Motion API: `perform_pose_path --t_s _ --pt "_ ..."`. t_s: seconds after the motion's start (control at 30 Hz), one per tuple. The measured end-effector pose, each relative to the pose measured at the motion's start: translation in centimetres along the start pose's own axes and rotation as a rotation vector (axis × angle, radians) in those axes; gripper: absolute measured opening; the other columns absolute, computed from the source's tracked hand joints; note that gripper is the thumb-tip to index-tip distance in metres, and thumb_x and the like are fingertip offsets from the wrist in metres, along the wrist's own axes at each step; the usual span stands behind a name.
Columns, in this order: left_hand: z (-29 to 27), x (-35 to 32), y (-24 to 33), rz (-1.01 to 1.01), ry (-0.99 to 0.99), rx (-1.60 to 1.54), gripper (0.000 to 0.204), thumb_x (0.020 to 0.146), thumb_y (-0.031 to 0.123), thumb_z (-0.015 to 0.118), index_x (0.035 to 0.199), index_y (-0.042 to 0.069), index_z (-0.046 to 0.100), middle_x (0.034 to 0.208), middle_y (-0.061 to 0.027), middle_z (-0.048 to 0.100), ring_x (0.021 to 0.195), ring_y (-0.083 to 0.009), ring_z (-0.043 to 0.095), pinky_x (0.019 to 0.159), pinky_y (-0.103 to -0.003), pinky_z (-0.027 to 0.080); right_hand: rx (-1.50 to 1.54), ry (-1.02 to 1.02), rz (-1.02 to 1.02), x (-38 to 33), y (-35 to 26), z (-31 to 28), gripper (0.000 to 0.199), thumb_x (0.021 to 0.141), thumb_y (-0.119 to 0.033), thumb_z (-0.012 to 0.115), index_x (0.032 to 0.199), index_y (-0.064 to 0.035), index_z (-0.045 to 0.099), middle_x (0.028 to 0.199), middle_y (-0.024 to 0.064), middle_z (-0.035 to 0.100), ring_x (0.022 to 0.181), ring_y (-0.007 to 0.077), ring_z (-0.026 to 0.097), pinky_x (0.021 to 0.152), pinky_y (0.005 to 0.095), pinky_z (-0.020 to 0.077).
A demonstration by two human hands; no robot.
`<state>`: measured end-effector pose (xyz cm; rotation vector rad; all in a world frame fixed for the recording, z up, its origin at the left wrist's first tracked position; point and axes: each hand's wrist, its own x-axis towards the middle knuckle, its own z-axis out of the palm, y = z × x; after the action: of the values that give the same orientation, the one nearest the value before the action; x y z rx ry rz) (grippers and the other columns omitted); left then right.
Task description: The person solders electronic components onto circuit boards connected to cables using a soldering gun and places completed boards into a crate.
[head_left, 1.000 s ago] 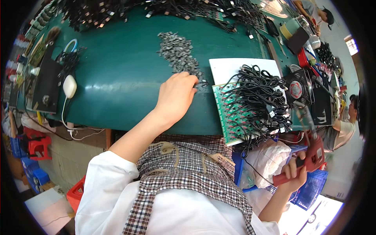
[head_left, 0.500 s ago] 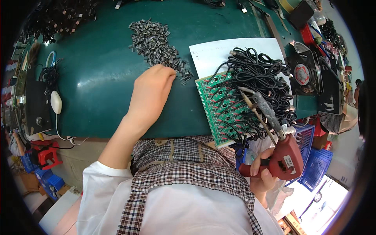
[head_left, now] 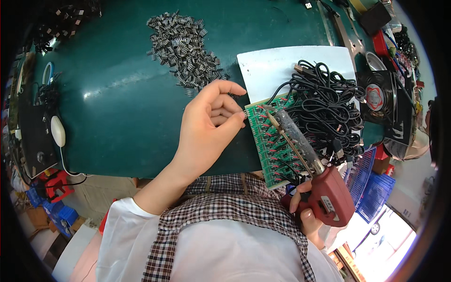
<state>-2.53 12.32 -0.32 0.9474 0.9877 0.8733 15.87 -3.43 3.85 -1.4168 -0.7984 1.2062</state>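
Observation:
My left hand is at the upper left corner of a green circuit board panel. Its index finger is stretched out and apart from the thumb, the other fingers are curled, and the thumb tip is at small metal pins on the board's edge. Behind it lies a pile of small metal-pinned connectors. My right hand is closed round the handle of a dark red soldering gun, whose tip is over the panel's upper part. Black cables run from red-marked joints on the panel into a tangled heap.
A white sheet lies under the panel and cables. A fan stands to the right, near blue plastic baskets. On the left are a white oval device with a cord and a black box. More cables lie far left.
My left hand has moved right, from the connector pile to the panel's edge, and its fingers have spread. The soldering gun has shifted left, its tip now nearer the panel's upper left corner.

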Motion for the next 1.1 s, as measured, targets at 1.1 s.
perform_pose_path --t_s 1.1 --pt "0.3 0.4 -0.9 0.036 -0.015 -0.040 0.034 0.076 -0.007 0.050 0.108 0.000 0.041 0.072 -0.0015 0.051 0.064 -0.0053 0.049 0.059 -0.017 0.042 -0.313 -0.186 0.101 -0.1 -0.1 -0.9 0.044 0.075 -0.025 0.063 0.106 0.0018 0.048 0.071 0.0040 0.053 0.063 0.0116 0.049 0.058 0.0243 0.0378"
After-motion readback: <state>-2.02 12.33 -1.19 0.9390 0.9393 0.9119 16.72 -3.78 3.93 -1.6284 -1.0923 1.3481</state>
